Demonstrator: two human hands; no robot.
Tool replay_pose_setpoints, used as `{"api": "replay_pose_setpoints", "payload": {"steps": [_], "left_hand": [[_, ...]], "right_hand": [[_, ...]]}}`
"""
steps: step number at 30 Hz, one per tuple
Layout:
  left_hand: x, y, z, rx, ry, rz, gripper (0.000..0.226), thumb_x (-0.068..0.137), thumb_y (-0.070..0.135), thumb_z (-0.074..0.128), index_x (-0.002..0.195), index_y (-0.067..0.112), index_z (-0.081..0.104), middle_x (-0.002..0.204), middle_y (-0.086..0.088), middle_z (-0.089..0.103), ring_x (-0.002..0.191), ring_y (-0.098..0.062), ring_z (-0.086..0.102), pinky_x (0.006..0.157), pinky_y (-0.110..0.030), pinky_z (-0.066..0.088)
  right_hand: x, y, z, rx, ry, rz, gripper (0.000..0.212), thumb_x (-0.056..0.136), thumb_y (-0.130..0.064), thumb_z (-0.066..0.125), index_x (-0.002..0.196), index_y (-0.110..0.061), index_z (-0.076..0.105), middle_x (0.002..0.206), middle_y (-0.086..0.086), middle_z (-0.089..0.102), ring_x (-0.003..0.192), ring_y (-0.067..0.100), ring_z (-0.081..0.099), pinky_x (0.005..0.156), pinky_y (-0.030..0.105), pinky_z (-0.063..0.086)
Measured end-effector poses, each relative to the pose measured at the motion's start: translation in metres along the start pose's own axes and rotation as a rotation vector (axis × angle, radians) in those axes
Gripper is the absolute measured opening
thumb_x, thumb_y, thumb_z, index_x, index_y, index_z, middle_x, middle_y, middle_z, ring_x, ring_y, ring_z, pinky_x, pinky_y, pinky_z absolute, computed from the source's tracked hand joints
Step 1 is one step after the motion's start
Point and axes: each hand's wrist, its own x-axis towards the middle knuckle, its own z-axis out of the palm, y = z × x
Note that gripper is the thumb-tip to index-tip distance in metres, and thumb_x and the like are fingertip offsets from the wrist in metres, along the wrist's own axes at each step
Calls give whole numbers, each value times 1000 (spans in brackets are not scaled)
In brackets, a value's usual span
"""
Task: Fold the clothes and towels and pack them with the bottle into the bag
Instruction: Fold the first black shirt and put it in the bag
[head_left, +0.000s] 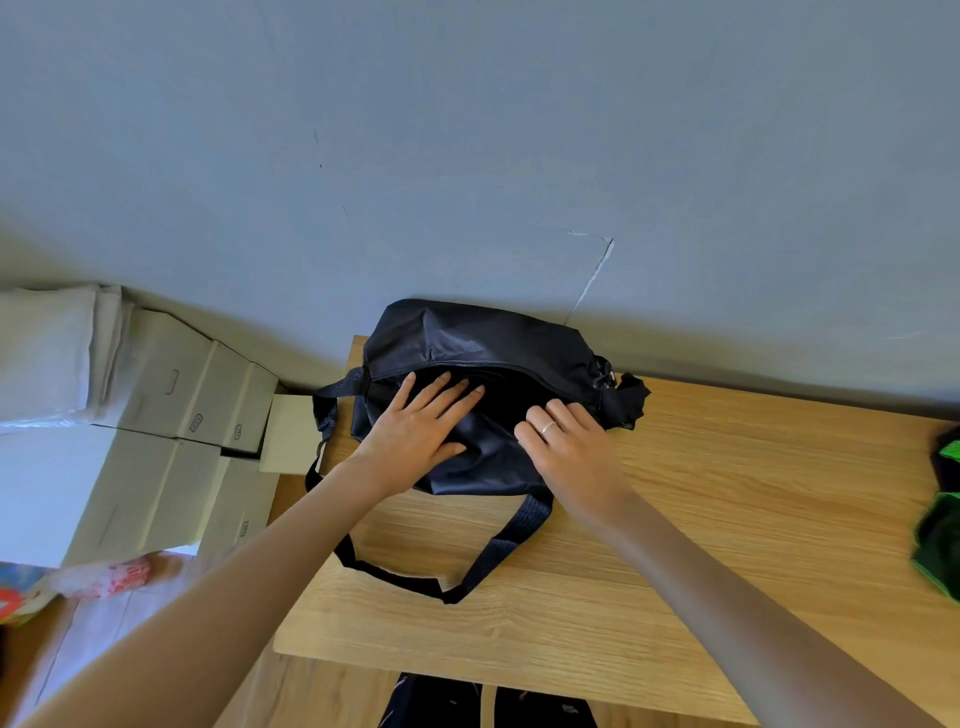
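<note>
A dark navy bag (467, 332) lies at the far left of the wooden table (675, 519), against the wall, its zipped mouth open toward me. My left hand (421, 431) rests flat on the bag's near flap, fingers spread over the opening. My right hand (566, 441), wearing a ring, pinches the near edge of the bag's opening with curled fingers. One black strap (493, 551) loops toward me across the table. The inside of the bag is dark and I cannot tell what it holds. No bottle is in view.
Green and black fabric (940, 540) lies at the table's right edge, partly cut off. Cardboard boxes (176, 395) are stacked on the floor to the left of the table. A grey wall runs right behind the bag.
</note>
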Motion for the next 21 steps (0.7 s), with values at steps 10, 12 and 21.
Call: {"api": "replay_pose_setpoints", "payload": {"steps": [10,12,21], "left_hand": [[-15,-11,-10,-139,223,124,9,82,16,66,89,12,69,92,-2,71,108,-23,63,111,-46,26],[-19,-9,-16,-154,241,125,17,90,19,51,89,12,67,85,-1,68,94,-19,65,107,-38,31],[-46,-7,-30,-112,171,115,24,85,27,60,107,17,61,95,1,66,91,-19,64,94,-39,48]], "right_hand": [[-22,16,2,75,-168,-140,47,97,-22,46,143,-11,39,148,12,38,140,26,31,116,41,24],[-20,16,-1,86,-200,-124,50,96,-24,48,143,-11,38,144,11,43,136,24,37,115,39,26],[58,2,-24,462,-817,-19,65,90,-63,7,141,-37,37,155,-13,20,143,10,15,112,35,23]]}}
